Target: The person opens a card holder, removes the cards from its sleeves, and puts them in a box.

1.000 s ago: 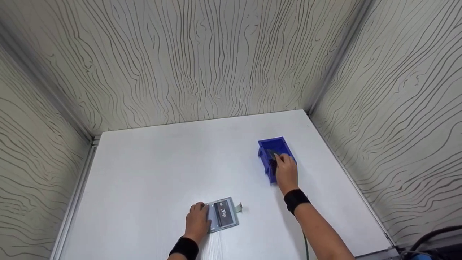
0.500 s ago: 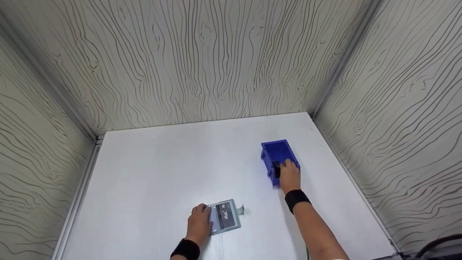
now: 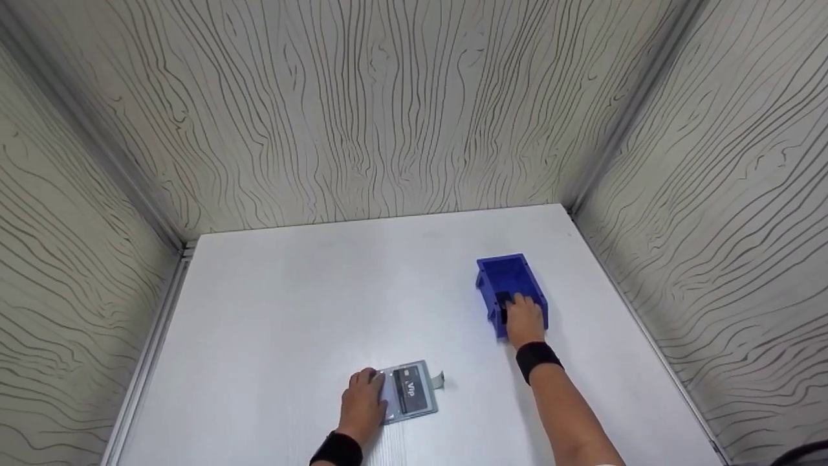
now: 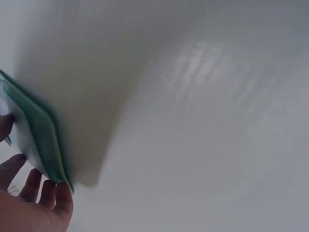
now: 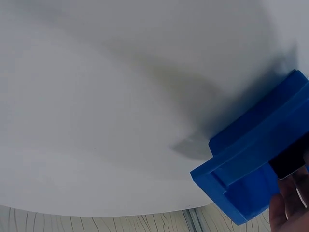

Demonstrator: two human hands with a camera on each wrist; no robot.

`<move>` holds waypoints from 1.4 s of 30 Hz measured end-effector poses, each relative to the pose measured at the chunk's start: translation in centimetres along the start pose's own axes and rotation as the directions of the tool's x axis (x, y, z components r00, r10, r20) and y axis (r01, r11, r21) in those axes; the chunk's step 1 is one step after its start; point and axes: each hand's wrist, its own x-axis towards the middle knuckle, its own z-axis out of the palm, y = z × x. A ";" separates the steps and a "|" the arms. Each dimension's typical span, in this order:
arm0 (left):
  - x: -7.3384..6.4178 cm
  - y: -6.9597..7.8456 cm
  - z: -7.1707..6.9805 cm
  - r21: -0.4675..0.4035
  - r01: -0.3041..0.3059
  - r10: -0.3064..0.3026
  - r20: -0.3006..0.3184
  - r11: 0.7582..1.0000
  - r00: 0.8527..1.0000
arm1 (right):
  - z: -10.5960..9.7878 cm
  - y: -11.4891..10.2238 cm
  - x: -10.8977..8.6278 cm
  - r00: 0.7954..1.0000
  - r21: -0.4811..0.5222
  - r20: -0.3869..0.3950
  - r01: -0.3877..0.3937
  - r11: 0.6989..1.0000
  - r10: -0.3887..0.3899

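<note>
A pale green card holder [image 3: 424, 410] lies spread on the white table in the head view, with clear sleeves and a dark card [image 3: 411, 389] printed "Vip" in one of them. My left hand [image 3: 362, 402] grips its left side; the left wrist view shows the fingers curled at the holder's edge [image 4: 46, 130]. Farther right, my right hand [image 3: 524, 320] reaches into the near end of a blue plastic bin [image 3: 502, 261]. Its fingers hold a black card [image 5: 291, 162] inside the bin, in the right wrist view. Part of that card is hidden by the hand.
A small strap tab [image 3: 438, 380] sticks out from the holder's right side. The white tabletop [image 3: 291, 310] ends at wood-grain panels [image 3: 362, 129] at the back and sides. A dark cable [image 3: 802, 454] shows at the lower right corner.
My right hand has lowered from above the bin into its near end, with the card it held. My left hand stays at the card holder. The head view has shifted slightly.
</note>
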 end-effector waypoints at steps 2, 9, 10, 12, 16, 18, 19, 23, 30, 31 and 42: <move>-0.1 0.1 -0.1 -0.004 -0.007 0.007 -0.002 1.000 1.000 | -0.1 0.1 0.0 1.000 0.002 0.020 -0.004 1.000 0.004; -0.3 0.3 -0.2 -0.035 0.010 -0.009 0.024 0.999 1.000 | 0.4 0.5 -0.1 0.996 0.018 0.071 -0.050 0.999 0.049; -0.3 0.3 -0.2 -0.035 0.010 -0.009 0.025 0.999 1.000 | 0.5 0.5 -0.2 0.995 0.017 0.085 -0.053 0.998 0.052; -0.3 0.3 -0.2 -0.033 0.004 -0.003 0.022 0.999 1.000 | 0.5 0.5 -0.2 0.991 0.012 0.120 -0.058 0.998 0.056; -0.3 0.1 -0.1 -0.032 -0.008 0.009 0.015 0.999 1.000 | 0.2 0.3 -0.2 0.981 0.012 0.180 -0.079 0.997 0.075; -0.3 0.0 -0.1 -0.032 -0.014 0.014 0.008 0.999 1.000 | 0.0 0.2 0.0 0.978 0.021 0.193 -0.087 0.996 0.081; -0.3 -0.1 -0.2 -0.033 -0.015 0.015 0.007 0.999 1.000 | 0.0 0.2 0.1 0.977 0.021 0.198 -0.089 0.996 0.083; 0.0 -0.1 -0.6 -0.042 -0.016 0.016 -0.003 0.999 1.000 | -0.4 0.1 0.7 0.978 0.026 0.188 -0.094 0.995 0.088; 0.5 0.0 -1.0 -0.023 -0.012 0.012 0.000 1.000 1.000 | -1.6 -2.2 1.9 0.995 0.116 -0.029 -0.094 0.989 0.098; 0.4 0.0 -1.0 -0.014 -0.009 0.009 0.003 1.000 1.000 | -1.8 -3.0 2.0 0.993 0.137 -0.073 -0.086 0.987 0.097; -0.4 0.1 -0.6 -0.005 -0.014 0.014 0.013 1.000 1.000 | -2.0 -14.3 -4.3 0.912 0.292 0.005 0.391 0.873 -0.410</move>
